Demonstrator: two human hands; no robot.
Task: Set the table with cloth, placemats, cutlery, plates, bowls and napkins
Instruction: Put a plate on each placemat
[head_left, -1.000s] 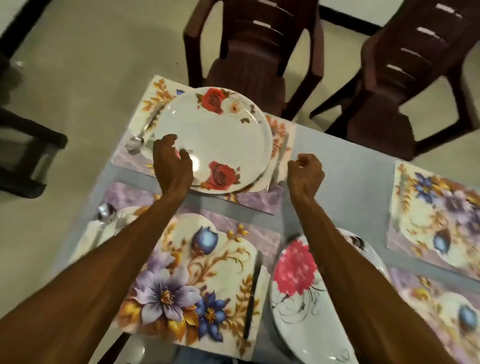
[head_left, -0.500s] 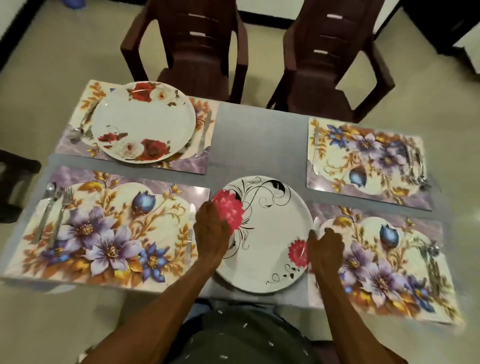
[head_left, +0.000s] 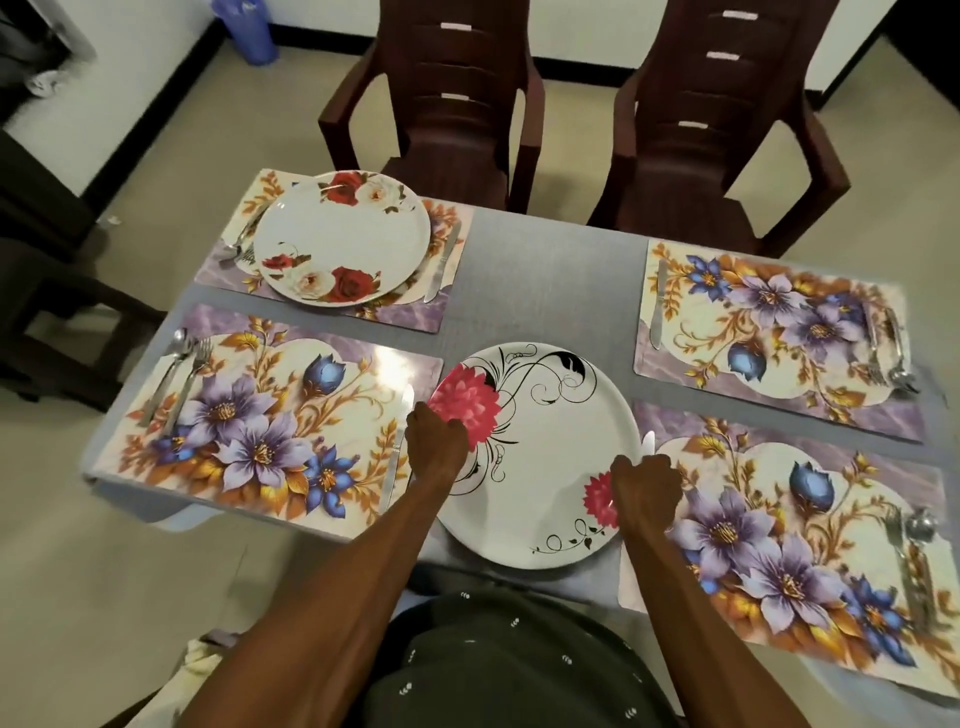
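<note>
Grey cloth covers the table, and a white plate with pink flowers sits on it in the middle of the near side, between the two closest placemats, its near rim reaching the table's edge in front of the person. The left hand grips the plate's left rim with fingers curled over the big pink bloom; the right hand grips the right rim beside the smaller bloom. Being round, the plate has no long axis, but its black vine pattern runs from the far left toward the near right. The near left placemat is bare in the middle, with a spoon and fork lying lengthwise on its left side and a knife on its right, just beside the left hand. The near right placemat is likewise open in the centre. A plate with red roses already rests on the far left placemat. The far right placemat carries only cutlery at its sides. Two brown chairs stand at the far edge.
</note>
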